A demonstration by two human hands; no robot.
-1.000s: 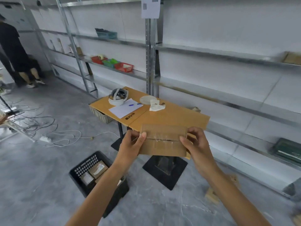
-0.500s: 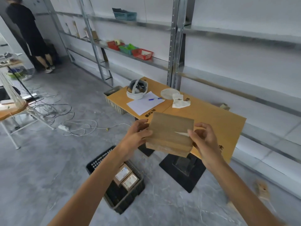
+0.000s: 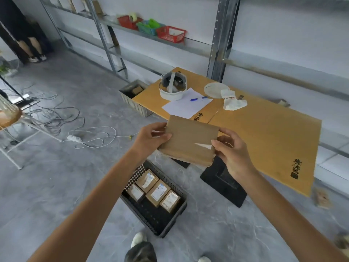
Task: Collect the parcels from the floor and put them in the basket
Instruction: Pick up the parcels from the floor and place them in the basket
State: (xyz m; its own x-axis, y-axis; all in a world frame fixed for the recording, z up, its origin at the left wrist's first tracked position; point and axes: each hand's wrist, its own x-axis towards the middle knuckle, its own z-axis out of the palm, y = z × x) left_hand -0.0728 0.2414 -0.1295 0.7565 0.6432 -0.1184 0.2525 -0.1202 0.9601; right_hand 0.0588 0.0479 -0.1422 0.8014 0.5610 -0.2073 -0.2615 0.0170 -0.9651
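At frame centre, gripping the parcel (image 3: 190, 140) at both ends with left hand (image 3: 149, 140) and right hand (image 3: 233, 157), above the basket (image 3: 153, 218). Risking a miss onto the floor (image 3: 56, 186) by releasing from this tilt.

Black basket (image 3: 134, 179) on grey floor (image 3: 56, 186)

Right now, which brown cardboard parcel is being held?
The flat brown cardboard parcel, gripped at its ends by the left hand and right hand; the four white-labelled parcels lie in the black plastic basket below.
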